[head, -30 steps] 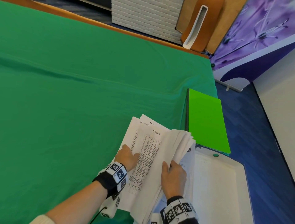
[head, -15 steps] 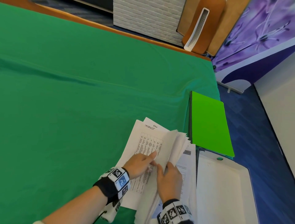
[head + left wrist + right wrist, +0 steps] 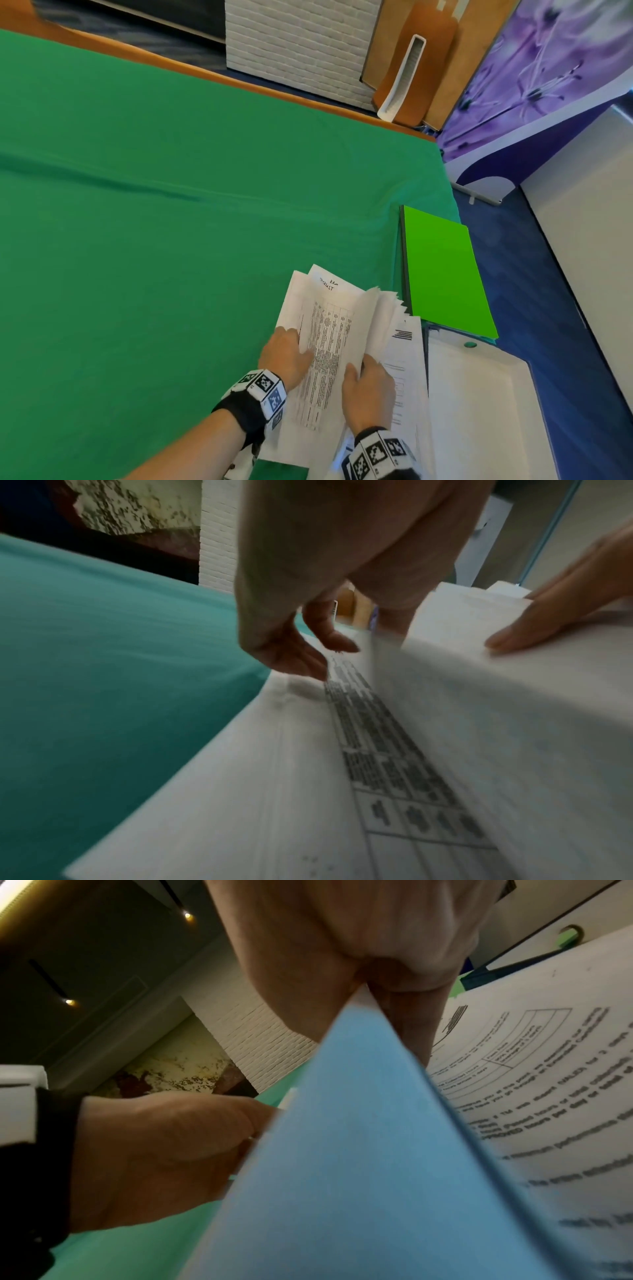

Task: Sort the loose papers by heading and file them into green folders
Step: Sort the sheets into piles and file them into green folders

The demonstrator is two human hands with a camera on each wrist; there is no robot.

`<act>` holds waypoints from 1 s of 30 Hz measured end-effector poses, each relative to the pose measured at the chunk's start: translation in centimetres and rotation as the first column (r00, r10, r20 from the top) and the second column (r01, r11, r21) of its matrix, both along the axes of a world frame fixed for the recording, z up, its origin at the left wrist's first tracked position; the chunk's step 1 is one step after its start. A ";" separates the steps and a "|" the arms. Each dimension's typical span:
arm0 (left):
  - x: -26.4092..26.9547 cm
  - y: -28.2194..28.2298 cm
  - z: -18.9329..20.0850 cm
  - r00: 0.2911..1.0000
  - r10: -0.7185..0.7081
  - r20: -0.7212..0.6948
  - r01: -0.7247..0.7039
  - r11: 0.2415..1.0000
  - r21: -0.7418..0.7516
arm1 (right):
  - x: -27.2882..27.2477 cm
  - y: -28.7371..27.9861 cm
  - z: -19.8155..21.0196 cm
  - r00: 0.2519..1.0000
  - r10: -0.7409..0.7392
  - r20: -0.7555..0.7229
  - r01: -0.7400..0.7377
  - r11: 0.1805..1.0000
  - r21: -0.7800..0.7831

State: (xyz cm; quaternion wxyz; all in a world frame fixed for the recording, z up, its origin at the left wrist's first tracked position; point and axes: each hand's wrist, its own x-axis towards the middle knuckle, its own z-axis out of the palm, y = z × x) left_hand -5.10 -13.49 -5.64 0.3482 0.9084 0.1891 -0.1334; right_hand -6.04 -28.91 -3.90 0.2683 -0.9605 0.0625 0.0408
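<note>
A pile of loose printed papers (image 3: pixel 322 329) lies on the green cloth near the front edge; its top sheet carries a table and a handwritten heading. My left hand (image 3: pixel 287 353) rests on that sheet's left side, fingers (image 3: pixel 308 656) loosely bent and touching it. My right hand (image 3: pixel 370 390) grips a fanned bundle of sheets (image 3: pixel 380 315) lifted off the pile's right side, thumb on top. Under the bundle lies a page with a barcode (image 3: pixel 404 339). A bright green folder (image 3: pixel 442 270) lies shut just right of the papers.
A white open box or tray (image 3: pixel 479 411) sits at the front right, partly under the folder's near end. The green cloth (image 3: pixel 171 240) stretches left and far. The table's right edge drops to blue floor (image 3: pixel 548 308). Boards lean against a white brick panel (image 3: pixel 301 41) behind.
My left hand went to the lifted bundle's edge, then drew back left onto the flat sheet. The top flat sheet's heading changed. My right hand kept its grip on the bundle.
</note>
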 end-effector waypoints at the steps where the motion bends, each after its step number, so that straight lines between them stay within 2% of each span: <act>1: -0.2 -0.3 0.1 0.999 -0.042 0.022 0.044 0.995 -0.085 | 0.0 0.0 0.2 1.000 -0.010 0.002 0.010 1.000 -0.005; 3: -0.6 -0.7 0.2 0.993 -0.093 0.079 0.110 0.963 -0.247 | -0.2 -0.2 0.5 0.999 -0.041 -0.013 0.040 0.999 -0.010; 6: -1.6 -1.6 0.7 0.977 -0.095 0.192 0.154 0.934 -0.321 | -0.6 -0.2 1.2 0.998 -0.064 -0.016 0.064 0.998 -0.002; 11: -1.6 -2.6 2.2 0.958 -0.045 0.283 0.112 0.968 -0.226 | -0.8 -0.1 2.8 0.998 0.065 0.015 -0.065 0.998 -0.005; 13: -1.8 -2.8 3.0 0.953 -0.034 0.299 0.095 0.977 -0.190 | -0.5 -0.5 2.8 0.992 0.120 -0.033 -0.121 0.992 -0.036; 15: -2.1 -3.4 3.4 0.952 -0.079 0.296 0.144 0.968 -0.206 | 0.2 -1.0 2.3 0.988 0.145 -0.060 -0.148 0.988 -0.053; 17: -2.5 -4.2 3.3 0.969 -0.129 0.210 0.198 0.915 -0.352 | 0.5 -1.4 2.1 0.992 0.111 -0.052 -0.106 0.991 0.078; 20: -3.1 -5.0 3.2 0.993 -0.108 0.049 0.114 0.760 -0.639 | 0.5 -1.7 3.0 0.992 0.010 -0.127 0.021 0.969 0.246; 21: -3.2 -5.1 3.5 0.995 -0.103 0.007 0.079 0.713 -0.697 | 0.4 -1.8 3.2 0.990 -0.017 -0.139 0.051 0.968 0.244; 22: -3.1 -4.9 3.7 0.994 -0.107 -0.013 0.066 0.698 -0.713 | 0.5 -1.9 3.3 0.992 -0.010 -0.125 0.038 0.974 0.222; 23: -3.0 -4.4 3.8 0.994 -0.104 -0.019 0.065 0.739 -0.670 | 0.6 -2.0 3.3 0.993 0.004 -0.117 0.017 0.984 0.178; 24: -2.6 -3.7 3.5 0.996 -0.076 -0.040 0.042 0.839 -0.543 | 0.7 -2.1 3.0 0.993 -0.001 -0.118 0.017 0.992 0.128; 25: -1.9 -2.8 2.9 0.998 -0.017 -0.054 0.000 0.952 -0.305 | 0.8 -2.2 2.5 0.993 -0.016 -0.119 0.026 0.996 0.082; 26: -1.4 -1.9 2.5 0.995 0.072 -0.062 -0.075 0.996 -0.048 | 0.9 -2.3 2.3 0.992 -0.036 -0.117 0.042 0.998 0.050; 27: -1.0 -1.1 2.1 0.983 0.165 -0.085 -0.156 0.982 0.108 | 0.9 -2.4 2.0 0.992 -0.049 -0.119 0.054 0.998 0.042; 28: -0.6 -0.4 1.9 0.968 0.220 -0.117 -0.201 0.967 0.157 | 0.9 -2.4 1.8 0.991 -0.060 -0.117 0.065 0.997 0.040; 30: -0.2 0.3 1.6 0.965 0.198 -0.173 -0.175 0.975 0.139 | 1.0 -2.4 1.7 0.991 -0.081 -0.110 0.085 0.996 0.035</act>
